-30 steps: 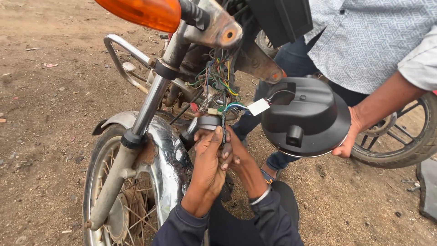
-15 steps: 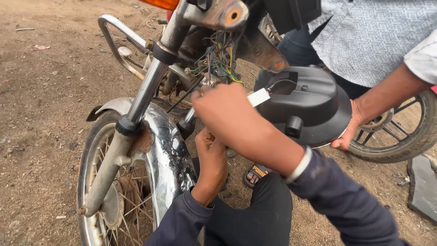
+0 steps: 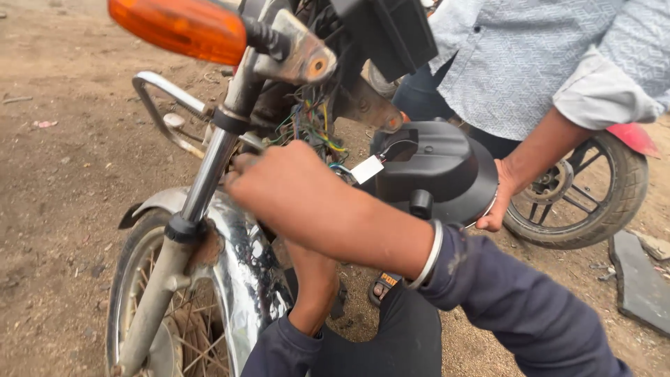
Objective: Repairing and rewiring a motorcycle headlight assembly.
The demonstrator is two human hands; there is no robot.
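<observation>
Where the person's right hand (image 3: 283,185) crosses the front of the motorcycle, it covers most of what it reaches for: the fingers point toward the fork tube (image 3: 209,174) and the tangle of coloured wires (image 3: 314,126) behind it, but whether its grip is apart or clamped on anything cannot be told. The left hand (image 3: 307,262) is worse off; only the wrist and forearm show, rising beneath the right forearm, and the hand itself is hidden, so its grip cannot be told either.

The wires, thin strands of green, yellow, blue and red, sit just below the steering head, partly behind the right hand. A small white tag (image 3: 367,169) hangs from them beside the knuckles.

A co-worker's hand (image 3: 497,202) cups the rim of a black headlight housing (image 3: 436,171), a rounded, matte plastic shell with a short stub on its back. That person is cut off above the chest, showing only a pale patterned shirt.

The orange indicator lens (image 3: 185,28) is glossy and oval, cropped at the top edge. The chrome mudguard (image 3: 241,258) curves over the spoked front wheel (image 3: 139,314) and is scuffed and dirt-streaked; rust shows by the fork. A metal bangle (image 3: 427,255) rings the right wrist above a dark blue sleeve. The ground (image 3: 63,167) is dry, pebbly earth. A second wheel (image 3: 586,188) stands behind, partly hidden.
</observation>
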